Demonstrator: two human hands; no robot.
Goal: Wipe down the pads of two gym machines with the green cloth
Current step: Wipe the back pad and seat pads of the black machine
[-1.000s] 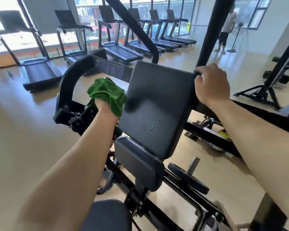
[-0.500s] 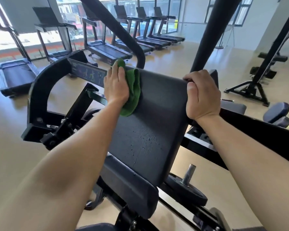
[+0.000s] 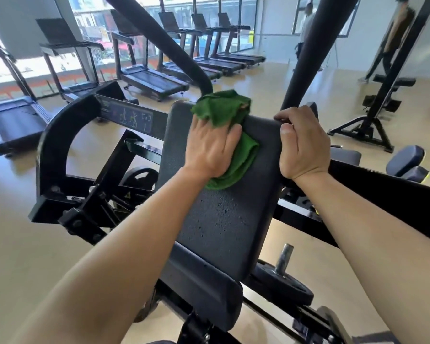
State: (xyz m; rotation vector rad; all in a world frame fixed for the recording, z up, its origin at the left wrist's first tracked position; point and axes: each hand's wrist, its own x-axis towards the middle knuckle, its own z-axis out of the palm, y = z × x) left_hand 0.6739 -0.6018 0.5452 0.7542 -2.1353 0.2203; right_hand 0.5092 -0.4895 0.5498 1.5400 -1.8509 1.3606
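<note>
The left hand [image 3: 210,147] is now pressing the green cloth [image 3: 227,135] flat against the upper part of the back pad [image 3: 224,219], fingers spread over the bunched fabric. Half a second ago it was working at the pad's upper left edge, and a second ago it was off the pad altogether, so the wipe is travelling across the top toward the right hand [image 3: 302,145]. That suggests the first pad's top strip is nearly covered while the lower surface is still waiting.

The right hand is staying clamped on the pad's top right corner, fingers curled over the edge and thumb on the face, steadying it.

The cloth is crumpled, partly sticking up above the left hand's fingertips and partly trailing below the palm. Under the left wrist the dark textured pad is showing scattered small droplets or specks, so it is probably not yet wiped there. The smaller lower pad [image 3: 199,276] beneath the forearms is looking untouched.
</note>
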